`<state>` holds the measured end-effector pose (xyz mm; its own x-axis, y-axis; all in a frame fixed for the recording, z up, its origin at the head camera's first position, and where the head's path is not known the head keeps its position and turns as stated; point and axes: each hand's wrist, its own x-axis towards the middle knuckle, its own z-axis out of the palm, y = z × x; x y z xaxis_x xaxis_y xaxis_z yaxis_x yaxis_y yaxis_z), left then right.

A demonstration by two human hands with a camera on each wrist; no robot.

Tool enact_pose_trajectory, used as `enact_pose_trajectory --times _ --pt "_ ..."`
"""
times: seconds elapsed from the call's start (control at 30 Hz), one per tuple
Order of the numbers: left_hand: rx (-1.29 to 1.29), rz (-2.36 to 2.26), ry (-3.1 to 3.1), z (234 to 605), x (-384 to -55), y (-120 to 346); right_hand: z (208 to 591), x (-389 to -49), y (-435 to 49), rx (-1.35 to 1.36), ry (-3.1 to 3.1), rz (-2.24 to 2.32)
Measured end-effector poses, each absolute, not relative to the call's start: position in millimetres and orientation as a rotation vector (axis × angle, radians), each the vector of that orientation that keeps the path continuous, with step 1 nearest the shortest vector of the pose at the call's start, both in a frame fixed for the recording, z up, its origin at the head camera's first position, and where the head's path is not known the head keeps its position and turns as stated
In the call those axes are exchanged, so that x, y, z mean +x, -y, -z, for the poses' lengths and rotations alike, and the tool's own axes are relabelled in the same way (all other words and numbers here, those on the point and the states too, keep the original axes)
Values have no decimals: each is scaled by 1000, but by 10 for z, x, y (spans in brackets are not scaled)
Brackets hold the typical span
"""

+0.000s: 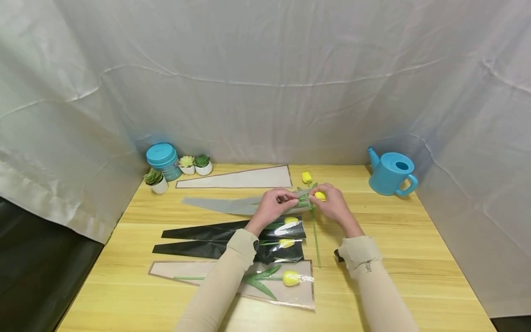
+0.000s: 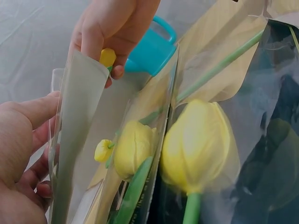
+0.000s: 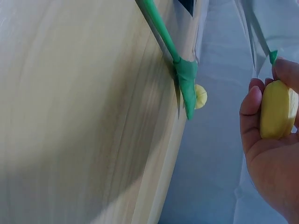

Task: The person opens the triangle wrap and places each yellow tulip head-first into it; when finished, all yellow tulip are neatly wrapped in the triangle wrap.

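In the head view my left hand (image 1: 274, 206) pinches the wide end of a translucent grey flower sleeve (image 1: 220, 205), its mouth facing right. My right hand (image 1: 333, 205) holds a yellow artificial tulip (image 1: 320, 196) just below its bloom. Green leaves and part of the stem lie inside the sleeve mouth. In the right wrist view the bloom (image 3: 274, 111) sits against the palm, with thumb and fingers at the stem. A second, loose tulip (image 1: 306, 177) lies on the table beneath the hands, its stem pointing toward the front.
Two black sleeves (image 1: 186, 233) and a pale, dark-bordered sleeve (image 1: 300, 297) lie in front, each with a tulip. Behind is a flat white sleeve (image 1: 253, 177). Small potted succulents (image 1: 158, 181) and a blue tin (image 1: 162, 159) stand back left, a blue watering can (image 1: 390, 173) back right.
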<state>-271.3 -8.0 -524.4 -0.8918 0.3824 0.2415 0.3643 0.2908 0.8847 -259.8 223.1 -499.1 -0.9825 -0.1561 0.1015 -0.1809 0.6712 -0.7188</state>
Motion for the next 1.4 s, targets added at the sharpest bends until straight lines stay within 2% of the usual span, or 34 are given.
enact_pose_trajectory --times 0.33,0.73,0.97,1.4 --pt "763 -1712 -2518 5267 -2722 80 5001 -2588 -2182 312 2863 -1265" --pt "702 -1752 -2485 5292 -2732 95 5060 -2499 -2496 160 2674 -1819" --pt "711 -1741 -2490 5284 -2725 81 5021 -2466 -2504 72 2703 -1699" --pt "738 -1733 -2514 5256 -2702 80 5016 -2463 -2452 78 2678 -1692"
